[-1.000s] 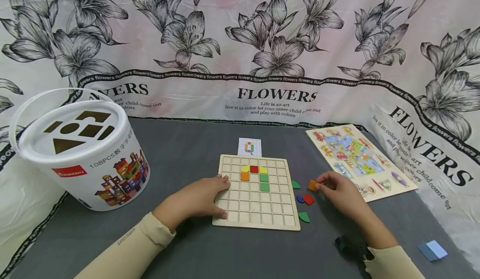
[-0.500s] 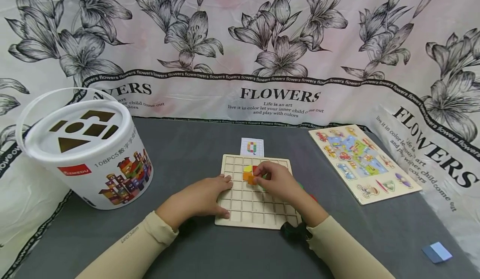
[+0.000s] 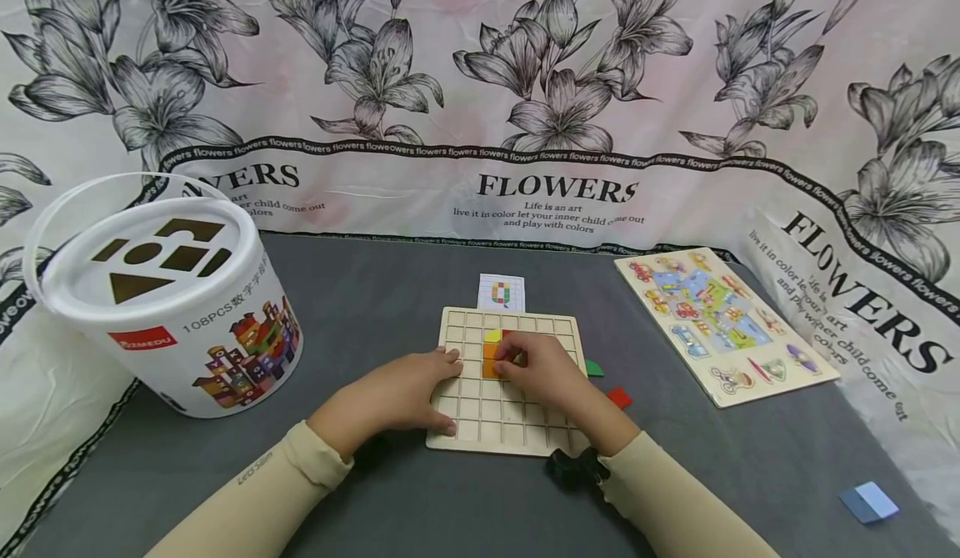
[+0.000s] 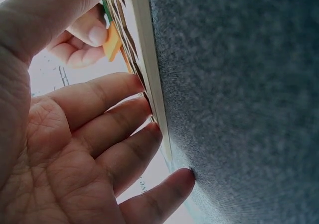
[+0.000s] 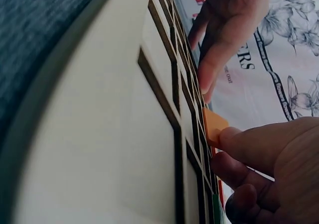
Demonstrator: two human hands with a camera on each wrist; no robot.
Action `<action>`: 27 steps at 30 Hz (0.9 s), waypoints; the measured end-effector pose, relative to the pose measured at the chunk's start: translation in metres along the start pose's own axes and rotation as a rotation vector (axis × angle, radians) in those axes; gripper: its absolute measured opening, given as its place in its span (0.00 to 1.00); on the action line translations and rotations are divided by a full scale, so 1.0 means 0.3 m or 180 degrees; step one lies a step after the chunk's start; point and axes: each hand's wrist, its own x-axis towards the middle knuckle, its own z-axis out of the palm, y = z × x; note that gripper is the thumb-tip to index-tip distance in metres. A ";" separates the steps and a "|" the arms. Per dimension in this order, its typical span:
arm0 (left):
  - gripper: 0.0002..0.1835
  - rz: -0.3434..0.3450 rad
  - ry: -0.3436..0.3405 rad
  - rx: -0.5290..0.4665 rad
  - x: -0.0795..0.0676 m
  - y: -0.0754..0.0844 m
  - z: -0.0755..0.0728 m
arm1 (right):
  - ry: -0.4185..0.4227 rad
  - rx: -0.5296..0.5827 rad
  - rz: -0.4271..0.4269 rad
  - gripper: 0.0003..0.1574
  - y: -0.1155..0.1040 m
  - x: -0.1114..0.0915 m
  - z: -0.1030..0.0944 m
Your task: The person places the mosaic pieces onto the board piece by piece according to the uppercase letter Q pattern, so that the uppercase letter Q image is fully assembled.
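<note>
A wooden grid board [image 3: 510,429] lies on the grey cloth. My right hand [image 3: 546,370] pinches an orange square tile [image 3: 490,369] between thumb and fingers, tilted at a grid cell in the right wrist view, where the tile [image 5: 214,124] shows from the side. Just above it sit another orange tile [image 3: 490,350] and a yellow tile [image 3: 492,335]; a red one peeks out beside the knuckles. The right hand hides the green tiles in the head view. With fingers spread, my left hand [image 3: 401,391] rests along the board's left edge, fingertips [image 4: 139,82] at its rim.
Behind the board lies a small pattern card [image 3: 501,291]. Loose green [image 3: 593,369] and red [image 3: 619,397] pieces are at its right. A white bucket [image 3: 172,316] stands at left, a picture puzzle [image 3: 705,316] at right, and a blue block [image 3: 868,502] near the right edge.
My right hand has carried the orange tile from the right of the board leftward onto the grid, then slightly lower, under the other orange tile. The left hand stays in place.
</note>
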 end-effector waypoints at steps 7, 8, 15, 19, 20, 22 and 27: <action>0.46 0.0001 0.0005 0.0019 0.000 -0.001 0.001 | 0.0012 -0.0173 -0.0023 0.03 -0.002 -0.004 0.005; 0.46 0.0002 0.0006 0.0022 -0.001 0.000 0.000 | 0.0009 -0.0175 -0.0035 0.03 -0.002 -0.005 0.005; 0.46 0.0010 -0.0002 -0.0003 -0.008 0.006 -0.005 | 0.0156 -0.0165 -0.0167 0.03 -0.008 -0.017 -0.033; 0.46 0.0013 -0.0003 -0.0008 -0.010 0.006 -0.005 | 0.0435 -0.0086 -0.0116 0.06 0.016 -0.036 -0.121; 0.46 0.0016 -0.0003 -0.0012 -0.010 0.006 -0.004 | 0.0501 -0.0075 -0.0058 0.07 0.030 -0.044 -0.147; 0.46 0.0023 -0.0002 -0.0018 -0.011 0.008 -0.004 | 0.0589 -0.0051 0.0063 0.09 0.070 -0.064 -0.195; 0.47 0.0001 -0.0023 -0.0024 -0.016 0.016 -0.011 | 0.0531 -0.0139 0.0399 0.11 0.186 -0.140 -0.267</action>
